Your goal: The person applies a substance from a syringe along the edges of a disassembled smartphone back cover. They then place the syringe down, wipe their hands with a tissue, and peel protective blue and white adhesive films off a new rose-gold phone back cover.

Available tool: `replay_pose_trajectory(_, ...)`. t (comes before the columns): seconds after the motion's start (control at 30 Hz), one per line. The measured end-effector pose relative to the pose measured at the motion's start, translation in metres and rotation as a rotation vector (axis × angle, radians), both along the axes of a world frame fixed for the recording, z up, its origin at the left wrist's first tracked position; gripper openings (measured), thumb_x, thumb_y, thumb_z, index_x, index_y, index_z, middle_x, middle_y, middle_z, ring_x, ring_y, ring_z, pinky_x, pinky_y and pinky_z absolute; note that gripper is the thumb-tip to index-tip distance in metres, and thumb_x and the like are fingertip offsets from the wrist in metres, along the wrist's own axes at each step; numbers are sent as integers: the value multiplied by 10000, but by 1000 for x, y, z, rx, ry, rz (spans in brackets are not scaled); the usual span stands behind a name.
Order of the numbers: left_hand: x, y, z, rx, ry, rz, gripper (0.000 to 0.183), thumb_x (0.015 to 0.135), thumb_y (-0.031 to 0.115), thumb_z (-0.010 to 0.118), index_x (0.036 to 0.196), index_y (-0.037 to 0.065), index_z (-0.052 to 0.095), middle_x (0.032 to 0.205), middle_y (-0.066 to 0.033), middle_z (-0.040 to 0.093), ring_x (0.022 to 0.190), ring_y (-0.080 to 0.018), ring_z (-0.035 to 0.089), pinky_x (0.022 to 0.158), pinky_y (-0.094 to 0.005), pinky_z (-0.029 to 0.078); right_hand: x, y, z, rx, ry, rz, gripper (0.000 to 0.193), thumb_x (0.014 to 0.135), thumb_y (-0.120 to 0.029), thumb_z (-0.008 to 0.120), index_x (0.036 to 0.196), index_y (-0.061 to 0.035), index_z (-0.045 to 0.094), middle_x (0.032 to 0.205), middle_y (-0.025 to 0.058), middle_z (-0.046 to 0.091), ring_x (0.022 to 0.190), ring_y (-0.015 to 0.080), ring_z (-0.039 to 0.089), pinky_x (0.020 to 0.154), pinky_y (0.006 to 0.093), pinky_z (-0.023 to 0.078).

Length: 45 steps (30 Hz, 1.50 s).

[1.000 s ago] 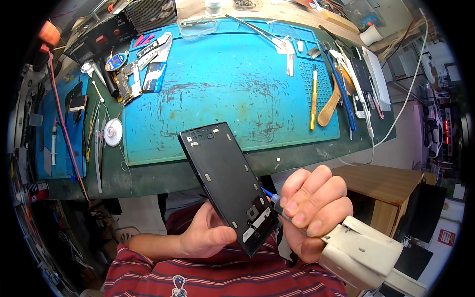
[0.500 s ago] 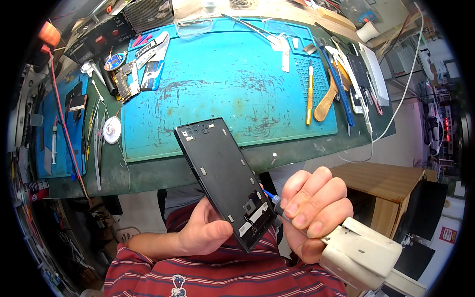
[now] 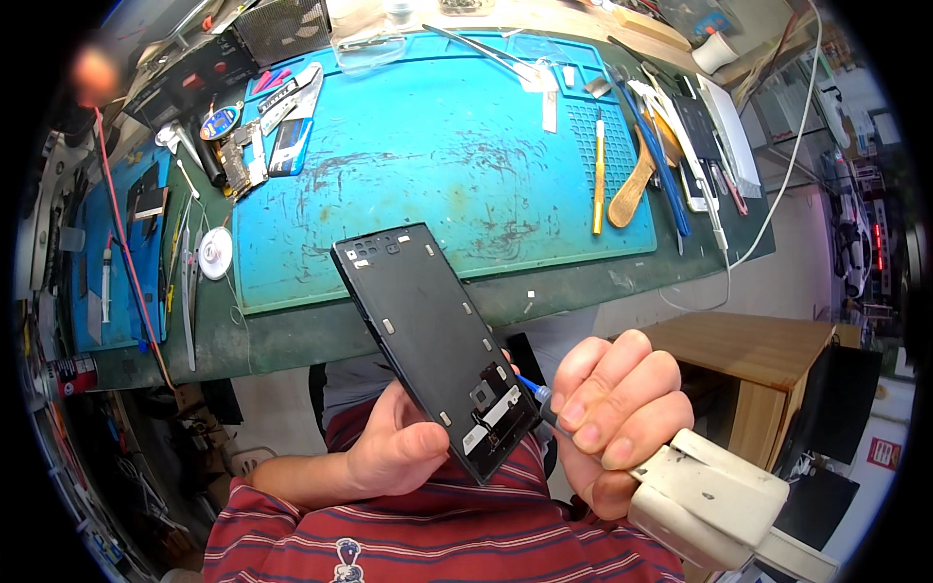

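Observation:
My left hand (image 3: pixel 403 447) is closed around the lower left edge of a black phone frame (image 3: pixel 428 330), thumb along its side. The frame tilts in the air in front of my chest; small pale pads dot its inner face, and a white strip lies near its lower end. Fingers of my right hand (image 3: pixel 622 408) wrap round a dispensing syringe with a blue nozzle (image 3: pixel 530 384), joined to a bulky beige body (image 3: pixel 714 500). Its nozzle is at the frame's right long edge, near the lower end; whether it touches cannot be told.
A scratched blue work mat (image 3: pixel 408 165) covers the bench. On its right lie a yellow-handled pen-like tool (image 3: pixel 598 185), a wooden-handled brush (image 3: pixel 634 189) and blue tweezers (image 3: pixel 666 165). At left are circuit boards (image 3: pixel 243 160) and a white spool (image 3: pixel 215 253). A white cable (image 3: pixel 792 165) hangs at right.
The phone frame and my left hand have shifted slightly left and up in the view. The bench also appears slightly shifted. My right hand keeps its grip on the syringe, almost unmoved.

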<state>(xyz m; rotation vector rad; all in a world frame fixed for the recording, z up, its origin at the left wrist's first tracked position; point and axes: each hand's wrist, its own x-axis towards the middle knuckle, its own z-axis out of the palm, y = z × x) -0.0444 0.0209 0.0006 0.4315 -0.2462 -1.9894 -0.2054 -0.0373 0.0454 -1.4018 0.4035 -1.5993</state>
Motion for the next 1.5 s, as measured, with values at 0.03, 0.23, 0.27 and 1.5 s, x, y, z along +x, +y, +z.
replay_pose_trajectory(0.03, 0, 0, 0, -5, -2, 0, 835, 817, 320, 784, 1428, -16, 325, 1401, -145, 463, 1301, -238, 479, 1087, -403, 399, 0, 0, -1, -7, 1, -1, 161, 810, -42, 744, 840, -69, 588, 858, 66, 583, 755, 184, 517, 647, 328, 491)
replay_pose_trajectory(0.23, 1, 0, 3, 9, -10, -8, 827, 823, 322, 777, 1428, -16, 327, 1398, -148, 467, 1299, -244, 482, 1093, -409, 396, -5, 1, -2, -37, 110, 7, 227, 865, -259, 739, 878, -131, 551, 864, 20, 542, 801, 145, 524, 619, 270, 453)
replay_pose_trajectory(0.27, 1, 0, 3, 11, -9, -7, 824, 824, 321, 776, 1428, -16, 328, 1397, -148, 468, 1298, -245, 483, 1094, -410, 396, -6, 2, -1, -33, 112, 9, 228, 865, -260, 739, 877, -132, 551, 864, 19, 542, 800, 144, 524, 618, 269, 452)
replay_pose_trajectory(1.5, -5, 1, -9, -148, -132, 93, 1013, 762, 305, 825, 1496, -2, 199, 1425, -152, 422, 1358, -299, 408, 1118, -454, 350, -19, 17, 4, 34, 145, -3, 244, 864, -298, 746, 852, -145, 556, 853, 4, 544, 801, 129, 534, 613, 260, 445)
